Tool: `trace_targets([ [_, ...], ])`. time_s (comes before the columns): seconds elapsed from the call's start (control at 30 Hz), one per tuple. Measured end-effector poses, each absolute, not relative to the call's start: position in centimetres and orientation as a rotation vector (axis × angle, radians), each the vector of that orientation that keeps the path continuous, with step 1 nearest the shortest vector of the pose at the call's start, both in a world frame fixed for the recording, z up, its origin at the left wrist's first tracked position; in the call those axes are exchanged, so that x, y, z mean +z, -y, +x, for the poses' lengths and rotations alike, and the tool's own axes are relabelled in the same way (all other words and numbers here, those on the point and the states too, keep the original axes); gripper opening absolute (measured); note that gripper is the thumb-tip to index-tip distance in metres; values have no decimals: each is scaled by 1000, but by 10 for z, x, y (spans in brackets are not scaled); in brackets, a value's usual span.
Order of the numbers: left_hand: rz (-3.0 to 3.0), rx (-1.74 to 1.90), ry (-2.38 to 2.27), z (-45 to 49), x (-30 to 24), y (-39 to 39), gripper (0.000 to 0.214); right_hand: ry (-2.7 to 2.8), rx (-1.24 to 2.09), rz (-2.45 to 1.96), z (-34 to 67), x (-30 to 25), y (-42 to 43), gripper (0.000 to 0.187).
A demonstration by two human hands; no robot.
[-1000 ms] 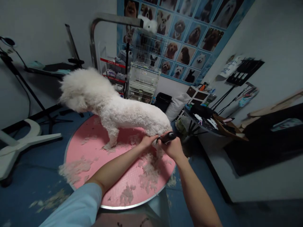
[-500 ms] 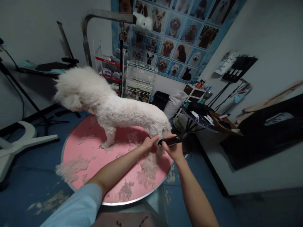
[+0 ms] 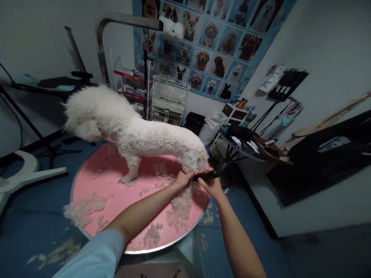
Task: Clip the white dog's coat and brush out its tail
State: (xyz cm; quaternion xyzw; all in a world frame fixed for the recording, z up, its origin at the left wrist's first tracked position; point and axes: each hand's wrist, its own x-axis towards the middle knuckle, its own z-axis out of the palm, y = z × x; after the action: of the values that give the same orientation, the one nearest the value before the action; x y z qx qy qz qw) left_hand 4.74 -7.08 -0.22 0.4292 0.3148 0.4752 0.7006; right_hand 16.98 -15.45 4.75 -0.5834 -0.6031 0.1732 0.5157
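Observation:
A white fluffy dog point(image 3: 139, 127) stands on a round pink grooming table point(image 3: 95, 189), head to the left, rump to the right. My left hand point(image 3: 182, 179) is closed round the dog's hind leg near the table's right side. My right hand point(image 3: 213, 185) grips a black clipper point(image 3: 206, 176) whose head touches the same leg. Clumps of cut white fur point(image 3: 181, 206) lie on the pink top below my hands.
A metal grooming arm point(image 3: 116, 23) rises behind the dog. Wire cages point(image 3: 169, 98) and a dog-photo poster point(image 3: 211, 42) stand at the back. A dark tray table with tools point(image 3: 246, 141) is right of my hands. Fur litters the blue floor point(image 3: 37, 239).
The view has shifted slightly left. My right hand turned the clipper from upright to lying sideways against the hind leg. My left hand kept its hold.

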Motion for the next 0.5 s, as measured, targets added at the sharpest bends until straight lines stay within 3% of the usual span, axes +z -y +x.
trace_targets([
  [0.23, 1028, 935, -805, 48, -17, 69, 45, 1500, 696, -1351, 184, 54, 186, 28],
  [0.5, 1091, 1121, -671, 49, 4, 67, 42, 1338, 333, -1311, 166, 61, 186, 28],
])
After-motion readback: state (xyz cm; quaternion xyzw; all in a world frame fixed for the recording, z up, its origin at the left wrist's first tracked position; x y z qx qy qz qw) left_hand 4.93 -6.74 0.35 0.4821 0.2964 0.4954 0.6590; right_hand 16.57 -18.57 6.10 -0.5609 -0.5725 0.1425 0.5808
